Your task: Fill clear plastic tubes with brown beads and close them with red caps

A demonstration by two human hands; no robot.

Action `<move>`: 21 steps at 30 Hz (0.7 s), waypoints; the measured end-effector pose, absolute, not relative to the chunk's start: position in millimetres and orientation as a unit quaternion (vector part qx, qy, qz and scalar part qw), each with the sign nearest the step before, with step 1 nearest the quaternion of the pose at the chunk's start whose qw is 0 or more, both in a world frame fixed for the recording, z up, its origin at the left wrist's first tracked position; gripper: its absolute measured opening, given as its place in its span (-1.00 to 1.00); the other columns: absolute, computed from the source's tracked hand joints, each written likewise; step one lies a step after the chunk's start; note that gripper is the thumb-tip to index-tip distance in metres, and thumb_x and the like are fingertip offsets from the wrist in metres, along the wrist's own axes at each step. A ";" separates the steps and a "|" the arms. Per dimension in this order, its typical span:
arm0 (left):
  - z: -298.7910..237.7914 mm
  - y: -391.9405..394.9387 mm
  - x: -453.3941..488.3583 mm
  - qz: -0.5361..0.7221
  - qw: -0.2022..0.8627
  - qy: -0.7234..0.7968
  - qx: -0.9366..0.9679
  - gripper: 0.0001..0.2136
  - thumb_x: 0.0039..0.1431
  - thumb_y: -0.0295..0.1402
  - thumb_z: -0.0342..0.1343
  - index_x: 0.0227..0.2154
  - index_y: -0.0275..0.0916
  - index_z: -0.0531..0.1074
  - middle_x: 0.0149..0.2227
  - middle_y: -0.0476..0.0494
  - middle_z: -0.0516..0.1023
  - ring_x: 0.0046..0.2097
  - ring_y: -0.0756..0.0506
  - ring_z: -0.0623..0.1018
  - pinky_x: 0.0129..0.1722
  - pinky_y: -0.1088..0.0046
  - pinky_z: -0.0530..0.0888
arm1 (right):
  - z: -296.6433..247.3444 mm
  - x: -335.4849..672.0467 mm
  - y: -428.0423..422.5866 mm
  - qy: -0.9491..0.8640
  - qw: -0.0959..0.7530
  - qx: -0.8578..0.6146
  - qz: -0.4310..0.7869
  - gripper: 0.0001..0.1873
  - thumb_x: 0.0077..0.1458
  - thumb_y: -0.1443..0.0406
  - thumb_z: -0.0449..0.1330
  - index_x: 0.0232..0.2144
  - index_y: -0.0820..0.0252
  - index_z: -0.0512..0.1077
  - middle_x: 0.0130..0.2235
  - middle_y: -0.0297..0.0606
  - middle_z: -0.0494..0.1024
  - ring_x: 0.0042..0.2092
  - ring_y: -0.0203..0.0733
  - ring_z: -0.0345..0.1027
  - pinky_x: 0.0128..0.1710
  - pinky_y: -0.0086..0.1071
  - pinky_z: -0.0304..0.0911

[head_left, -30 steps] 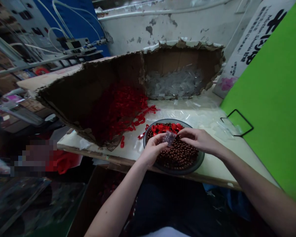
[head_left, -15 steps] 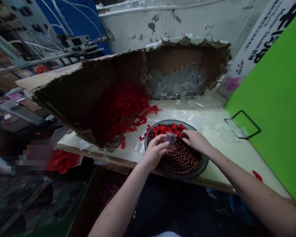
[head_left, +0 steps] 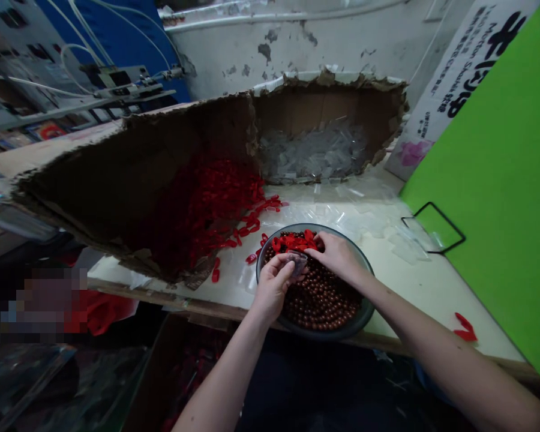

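My left hand [head_left: 274,282] pinches a small clear plastic sleeve [head_left: 297,261] between thumb and fingers, over the left side of a dark bowl [head_left: 364,318]. Brown round beads [head_left: 326,303] fill that bowl, and small red plastic pieces [head_left: 292,242] lie on top of them at the far side. At the pile's right end, the thumb and fingers of my right hand [head_left: 335,255] close on one red piece; its fingertips are partly hidden. The two hands are close together but apart.
Behind the bowl, a torn cardboard box [head_left: 252,123] holds red pieces on the left and clear sleeves [head_left: 315,150] on the right. Loose sleeves and red pieces lie on the white table [head_left: 400,300]. A green panel [head_left: 499,180] with a black wire handle [head_left: 454,243] stands right.
My left hand has lowered and tilted the clear sleeve, which stood upright before. My right hand stays at the red pieces. The whole view has shifted slightly; a red strip at right shows more.
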State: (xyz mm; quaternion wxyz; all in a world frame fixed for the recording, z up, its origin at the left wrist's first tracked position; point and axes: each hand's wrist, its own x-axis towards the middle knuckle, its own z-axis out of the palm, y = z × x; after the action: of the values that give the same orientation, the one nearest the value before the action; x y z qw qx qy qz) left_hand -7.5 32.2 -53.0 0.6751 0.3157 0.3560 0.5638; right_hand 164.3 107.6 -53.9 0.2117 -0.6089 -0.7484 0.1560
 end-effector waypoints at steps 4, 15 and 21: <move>-55.0 31.2 -7.6 0.557 0.674 0.360 0.326 -0.75 0.03 -0.28 0.25 -0.26 -0.28 0.42 -0.18 -0.15 0.57 -0.28 -0.05 0.59 -0.25 0.43 0.48 | -52.9 160.6 117.3 -0.745 0.217 -0.608 0.170 -0.87 0.06 0.23 0.20 -0.37 0.18 0.45 -0.30 -0.16 0.57 -0.25 -0.08 0.43 -0.20 -0.28 0.25; -57.4 28.9 -3.7 0.553 0.648 0.361 0.379 -0.78 0.11 -0.28 0.18 -0.20 -0.24 0.45 -0.16 -0.14 0.53 -0.18 -0.05 0.53 -0.22 0.46 0.47 | -4.6 182.1 47.6 -0.571 0.282 -0.427 0.642 -0.35 0.11 0.17 0.19 0.20 0.00 0.06 -0.33 -0.31 0.51 -0.47 -0.33 0.34 -0.53 -0.49 0.19; -50.0 23.1 -3.7 0.519 0.682 0.342 0.386 -0.76 0.11 -0.28 0.19 -0.18 -0.25 0.44 -0.25 -0.07 0.52 -0.31 0.02 0.51 -0.25 0.49 0.46 | 1.2 178.8 32.8 -0.501 0.240 -0.394 0.733 -0.24 0.12 0.18 0.16 0.30 -0.12 -0.05 -0.38 -0.34 0.48 -0.56 -0.40 0.27 -0.65 -0.56 0.06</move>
State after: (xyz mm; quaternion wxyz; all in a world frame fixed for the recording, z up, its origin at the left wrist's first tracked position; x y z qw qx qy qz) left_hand -3.7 23.1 -50.0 0.6817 0.3858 0.3420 0.5191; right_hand 178.8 32.8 1.2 0.2399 -0.3938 -0.5005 0.7327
